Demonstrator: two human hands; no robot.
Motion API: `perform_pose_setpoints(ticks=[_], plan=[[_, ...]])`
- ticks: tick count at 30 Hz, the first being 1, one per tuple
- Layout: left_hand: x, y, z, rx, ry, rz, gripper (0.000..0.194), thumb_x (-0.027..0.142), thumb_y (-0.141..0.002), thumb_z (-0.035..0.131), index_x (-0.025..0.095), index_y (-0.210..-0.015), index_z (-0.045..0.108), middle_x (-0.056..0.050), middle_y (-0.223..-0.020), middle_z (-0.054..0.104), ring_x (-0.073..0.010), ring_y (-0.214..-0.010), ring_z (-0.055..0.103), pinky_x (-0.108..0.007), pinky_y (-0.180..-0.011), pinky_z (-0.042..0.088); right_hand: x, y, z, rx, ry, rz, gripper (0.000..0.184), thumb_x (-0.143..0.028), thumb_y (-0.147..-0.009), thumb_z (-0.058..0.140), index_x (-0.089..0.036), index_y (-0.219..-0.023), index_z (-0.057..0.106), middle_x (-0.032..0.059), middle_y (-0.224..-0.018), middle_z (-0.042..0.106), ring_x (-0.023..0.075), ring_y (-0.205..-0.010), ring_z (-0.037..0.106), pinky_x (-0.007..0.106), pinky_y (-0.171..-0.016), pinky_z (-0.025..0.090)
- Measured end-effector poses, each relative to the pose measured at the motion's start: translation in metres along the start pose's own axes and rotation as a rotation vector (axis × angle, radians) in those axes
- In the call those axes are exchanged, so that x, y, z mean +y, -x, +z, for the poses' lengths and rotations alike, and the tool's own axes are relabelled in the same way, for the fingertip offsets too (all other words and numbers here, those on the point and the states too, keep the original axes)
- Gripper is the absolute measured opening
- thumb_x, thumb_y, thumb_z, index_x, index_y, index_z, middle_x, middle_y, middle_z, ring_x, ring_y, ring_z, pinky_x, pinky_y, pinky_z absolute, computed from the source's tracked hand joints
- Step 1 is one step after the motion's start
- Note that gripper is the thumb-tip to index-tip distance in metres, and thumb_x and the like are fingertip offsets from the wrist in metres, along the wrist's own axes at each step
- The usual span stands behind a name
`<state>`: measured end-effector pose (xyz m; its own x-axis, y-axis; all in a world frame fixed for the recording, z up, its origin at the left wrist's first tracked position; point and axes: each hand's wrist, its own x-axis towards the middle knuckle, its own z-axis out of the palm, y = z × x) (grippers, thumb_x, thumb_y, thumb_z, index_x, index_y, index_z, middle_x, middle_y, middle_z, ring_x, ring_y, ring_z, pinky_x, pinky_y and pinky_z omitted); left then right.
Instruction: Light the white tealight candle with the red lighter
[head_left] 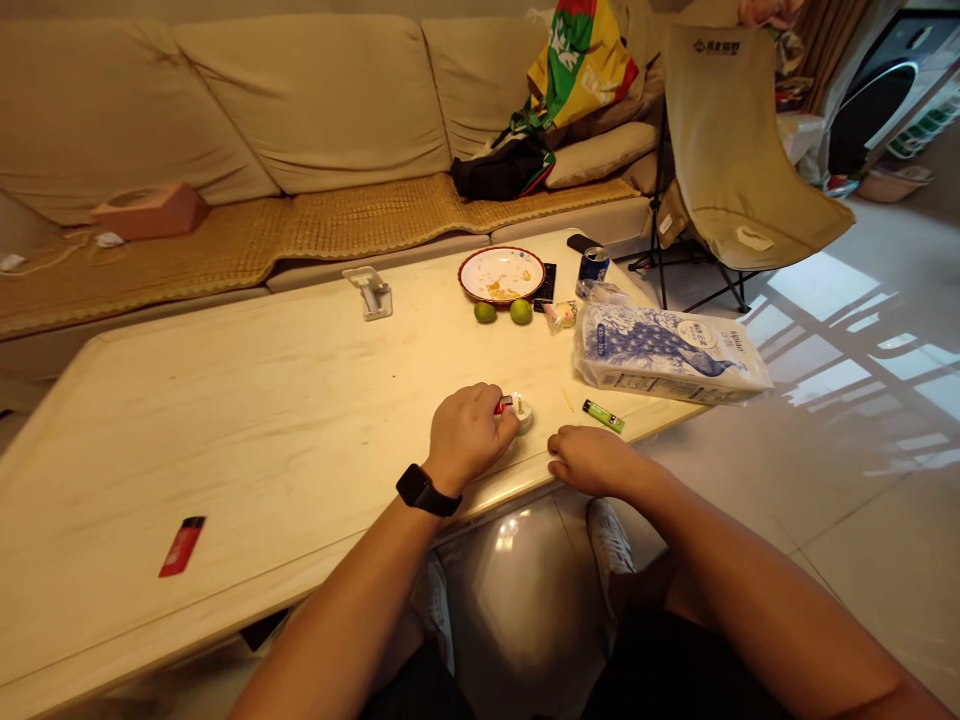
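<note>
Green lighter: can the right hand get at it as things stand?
Likely yes. The right hand rests just short of the green lighter, with nothing visible between them. The left hand, closed on a red lighter, is off to the side and looks clear of the path.

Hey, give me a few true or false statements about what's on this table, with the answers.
The left hand has a black watch on its wrist. True.
The right hand is holding the green lighter. False: it rests at the table's edge, apart from the lighter.
Two limes lie beside the plate. True.
The red lighter near the front edge of the table stands upright. False: it lies flat.
</note>
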<state>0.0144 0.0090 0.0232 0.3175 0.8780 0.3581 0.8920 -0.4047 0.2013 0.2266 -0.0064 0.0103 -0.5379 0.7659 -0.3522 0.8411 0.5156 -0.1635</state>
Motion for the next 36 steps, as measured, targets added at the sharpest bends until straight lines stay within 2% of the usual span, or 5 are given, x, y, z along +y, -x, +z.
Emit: perform_pose_setpoints(ticks=[10,14,19,26,36], plan=[[0.0,-0.001,-0.001,0.01,0.064,-0.045,0.02,0.035,-0.09,0.048,0.021,-0.076,0.052,-0.004,-0.074,0.06,-0.0209,-0.072,0.054,-0.034,-0.065,0.036,0.0,0.002,-0.001,-0.011,-0.011,0.01,0.03,-0.039,-0.093,0.049,-0.018,-0.105,0.068,0.0122,-0.109,0.069,0.0254,-0.098,0.065,0.032,-0.079,0.045],[-0.01,0.003,-0.003,0.086,0.18,-0.162,0.025,0.04,-0.096,0.042,0.021,-0.085,0.054,-0.005,-0.081,0.061,-0.0213,-0.074,0.056,-0.033,-0.066,0.039,0.002,0.002,0.0,0.002,-0.018,0.006,0.029,-0.038,-0.091,0.05,-0.018,-0.102,0.068,0.0117,-0.108,0.069,0.0253,-0.097,0.066,0.032,-0.077,0.045],[-0.027,0.008,-0.007,0.115,0.296,-0.205,0.025,0.037,-0.101,0.035,0.021,-0.091,0.052,-0.005,-0.085,0.061,-0.0206,-0.077,0.056,-0.033,-0.07,0.041,0.003,0.003,0.0,0.002,-0.019,0.004,0.03,-0.038,-0.091,0.049,-0.018,-0.102,0.068,0.0116,-0.107,0.07,0.0254,-0.096,0.066,0.032,-0.076,0.045],[-0.039,0.015,-0.012,0.093,0.254,-0.263,0.028,0.044,-0.101,0.037,0.022,-0.091,0.052,-0.003,-0.081,0.059,-0.0202,-0.073,0.055,-0.033,-0.067,0.039,0.001,0.001,0.0,-0.003,-0.026,0.007,0.03,-0.038,-0.092,0.05,-0.018,-0.104,0.069,0.0118,-0.108,0.07,0.0248,-0.097,0.065,0.031,-0.077,0.045],[-0.039,0.016,-0.013,0.063,0.194,-0.238,0.032,0.047,-0.099,0.039,0.022,-0.084,0.051,-0.003,-0.077,0.059,-0.0196,-0.07,0.053,-0.032,-0.064,0.038,0.002,0.0,0.001,-0.023,-0.02,0.006,0.031,-0.038,-0.093,0.049,-0.018,-0.105,0.068,0.0126,-0.109,0.069,0.0255,-0.099,0.065,0.032,-0.078,0.045]])
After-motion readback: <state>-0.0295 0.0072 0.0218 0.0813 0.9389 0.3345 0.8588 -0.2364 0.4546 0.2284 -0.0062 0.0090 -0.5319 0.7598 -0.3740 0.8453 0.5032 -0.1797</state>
